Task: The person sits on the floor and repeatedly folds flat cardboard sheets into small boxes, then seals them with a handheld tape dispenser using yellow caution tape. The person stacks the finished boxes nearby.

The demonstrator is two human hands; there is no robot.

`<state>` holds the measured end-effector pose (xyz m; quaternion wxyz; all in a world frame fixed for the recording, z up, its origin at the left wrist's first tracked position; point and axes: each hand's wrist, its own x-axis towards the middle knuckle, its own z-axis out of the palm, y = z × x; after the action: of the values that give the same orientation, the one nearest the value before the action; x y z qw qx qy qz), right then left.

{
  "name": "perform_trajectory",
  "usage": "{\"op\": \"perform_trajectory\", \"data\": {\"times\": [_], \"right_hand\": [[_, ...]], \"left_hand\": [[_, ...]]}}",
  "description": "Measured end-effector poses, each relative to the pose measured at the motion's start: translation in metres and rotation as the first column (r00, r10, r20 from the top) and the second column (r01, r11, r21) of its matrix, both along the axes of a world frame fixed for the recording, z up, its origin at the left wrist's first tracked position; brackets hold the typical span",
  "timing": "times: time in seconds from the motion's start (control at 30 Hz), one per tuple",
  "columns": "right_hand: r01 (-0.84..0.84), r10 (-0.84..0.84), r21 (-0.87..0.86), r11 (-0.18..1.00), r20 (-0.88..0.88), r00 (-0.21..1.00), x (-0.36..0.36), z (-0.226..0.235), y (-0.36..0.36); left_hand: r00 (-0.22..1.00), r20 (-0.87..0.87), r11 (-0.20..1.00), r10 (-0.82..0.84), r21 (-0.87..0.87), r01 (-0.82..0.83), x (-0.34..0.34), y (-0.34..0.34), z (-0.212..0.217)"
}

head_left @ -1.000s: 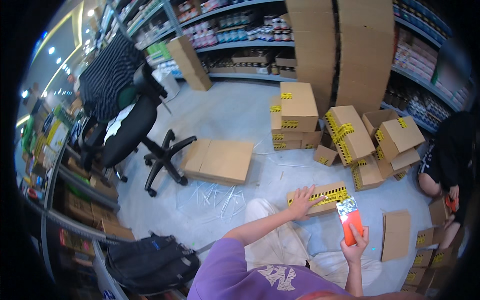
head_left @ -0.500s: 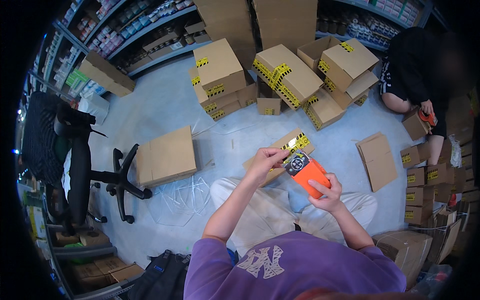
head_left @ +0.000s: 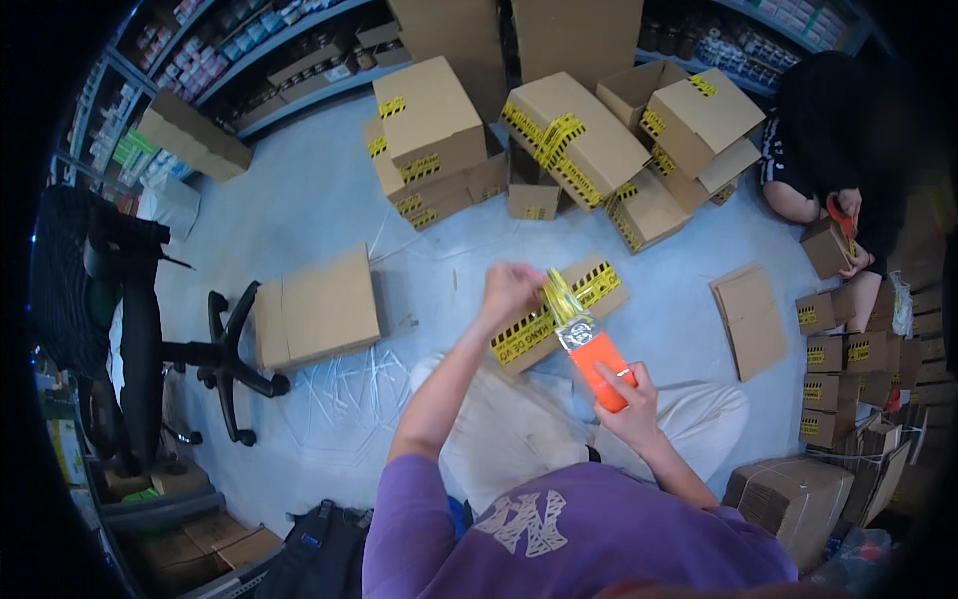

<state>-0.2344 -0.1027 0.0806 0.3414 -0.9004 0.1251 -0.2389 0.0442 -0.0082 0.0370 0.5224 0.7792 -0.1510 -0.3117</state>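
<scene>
My right hand [head_left: 627, 407] is closed round the handle of an orange tape dispenser [head_left: 597, 361], held above my crossed legs. A strip of yellow-and-black packing tape [head_left: 562, 296] stretches from its front end. My left hand [head_left: 510, 292], slightly blurred, is pinched at the free end of that strip. Below and just beyond both hands a narrow cardboard box [head_left: 605, 301] lies on the floor, with the same yellow-and-black tape along its top.
Taped boxes [head_left: 431, 125] are piled ahead. Flattened cardboard lies left [head_left: 317, 307] and right [head_left: 748, 321]. An office chair [head_left: 215, 364] stands left, near loose clear strapping [head_left: 349, 394]. At the far right a co-worker [head_left: 823, 150] handles a small box and an orange tape dispenser.
My left hand has moved up and left from the dispenser, drawing out a longer strip of tape. The dispenser has dropped slightly. The co-worker's orange dispenser has shifted upward.
</scene>
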Motion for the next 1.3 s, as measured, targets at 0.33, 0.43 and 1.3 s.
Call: {"op": "perform_trajectory", "data": {"times": [0.33,0.43,1.3], "right_hand": [[-0.030,0.043,0.115,0.993,-0.113,0.993,0.001,-0.050,-0.016],[-0.032,0.045,0.103,0.994,-0.129,0.991,-0.001,-0.052,-0.015],[0.233,-0.341,-0.265,0.936,-0.508,0.791,0.001,-0.117,-0.078]], "left_hand": [[0.984,-0.174,0.997,0.042,0.067,-0.031,0.038,0.001,-0.086],[0.997,0.082,0.925,0.010,0.377,-0.040,0.046,0.000,-0.092],[0.491,0.715,0.761,-0.498,0.632,-0.148,-0.112,-0.038,-0.048]]}}
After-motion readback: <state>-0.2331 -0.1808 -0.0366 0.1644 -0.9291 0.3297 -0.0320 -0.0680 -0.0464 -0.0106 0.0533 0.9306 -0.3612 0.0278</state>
